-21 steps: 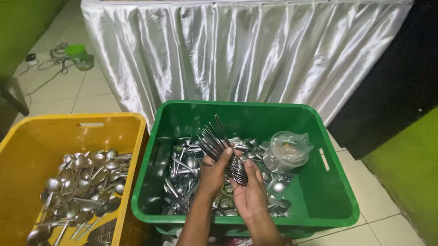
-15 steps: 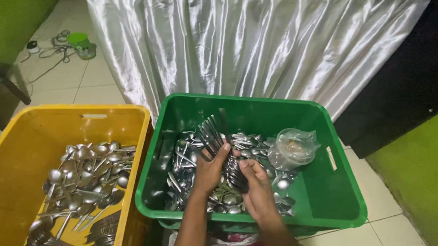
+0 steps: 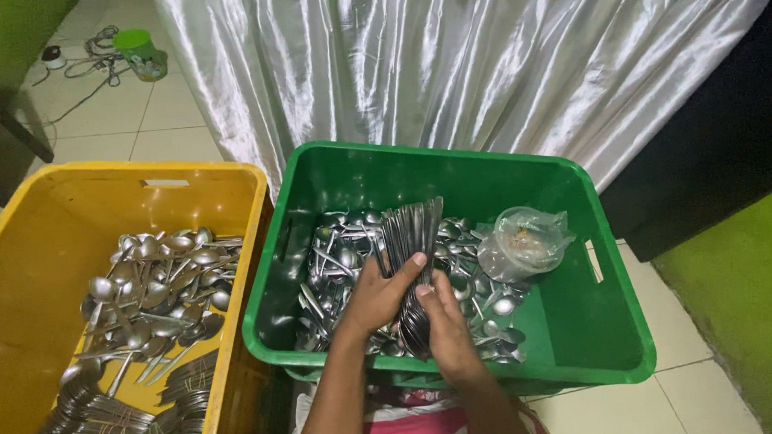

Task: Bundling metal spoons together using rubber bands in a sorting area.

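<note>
Nearby, yellow crate (image 3: 37,255), plastic bag (image 3: 524,242) and white drape (image 3: 449,61) surround green crate (image 3: 613,354).

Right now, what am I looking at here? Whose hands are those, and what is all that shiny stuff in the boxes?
The camera sits on a person's head and looks down, so these are that person's own two hands. The left hand and right hand together hold a bundle of metal cutlery, handles pointing away. They hold it over a green crate with loose spoons and a clear plastic bag inside. Beside it, a yellow crate holds more spoons. A shiny white cloth hangs behind.
</note>
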